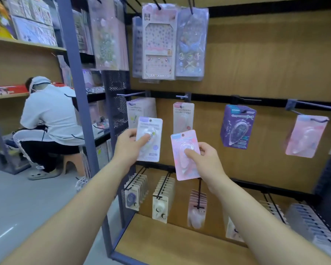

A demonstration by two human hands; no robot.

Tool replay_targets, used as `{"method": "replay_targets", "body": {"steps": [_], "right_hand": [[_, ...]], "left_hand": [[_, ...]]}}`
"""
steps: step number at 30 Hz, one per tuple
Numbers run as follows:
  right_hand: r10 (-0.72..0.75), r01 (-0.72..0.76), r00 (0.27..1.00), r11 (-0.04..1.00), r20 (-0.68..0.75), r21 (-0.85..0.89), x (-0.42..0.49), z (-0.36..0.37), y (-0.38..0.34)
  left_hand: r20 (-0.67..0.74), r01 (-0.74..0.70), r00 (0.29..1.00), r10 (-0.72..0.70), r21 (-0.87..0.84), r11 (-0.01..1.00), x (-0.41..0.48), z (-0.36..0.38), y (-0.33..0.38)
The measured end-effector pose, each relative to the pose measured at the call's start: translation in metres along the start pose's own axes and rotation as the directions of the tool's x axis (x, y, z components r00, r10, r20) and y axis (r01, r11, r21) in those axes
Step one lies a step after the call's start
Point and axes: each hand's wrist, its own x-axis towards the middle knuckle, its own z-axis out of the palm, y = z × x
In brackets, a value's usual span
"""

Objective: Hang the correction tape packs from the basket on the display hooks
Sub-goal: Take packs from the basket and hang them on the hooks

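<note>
Simultaneously, left hand (pixel 129 145) pinches white pack (pixel 153 129), right hand (pixel 204 159) pink pack (pixel 181 165).

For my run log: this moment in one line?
left hand grips white correction tape pack | right hand grips pink correction tape pack | neither hung

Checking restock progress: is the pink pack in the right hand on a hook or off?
Off. The right hand pinches the pink pack below the hook, its hang hole empty.
</note>
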Motion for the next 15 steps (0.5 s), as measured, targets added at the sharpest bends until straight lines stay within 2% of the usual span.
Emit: {"method": "replay_targets", "body": {"steps": [3, 7, 15], "right_hand": [[-0.001, 0.001, 1.000, 1.000, 0.023, 0.025, 0.016, 0.020, -0.004], [0.004, -0.005, 0.999, 1.000, 0.051, 0.020, 0.037, 0.040, -0.005], [0.019, -0.020, 0.998, 1.000, 0.059, 0.005, 0.059, 0.050, 0.009]], "left_hand": [[-0.061, -0.016, 0.998, 0.015, -0.018, 1.000, 0.040, -0.020, -0.001], [-0.070, -0.030, 0.997, 0.026, -0.055, 0.998, 0.078, -0.034, -0.007], [-0.116, -0.042, 0.993, 0.028, -0.114, 0.993, 0.106, -0.046, -0.024]]}}
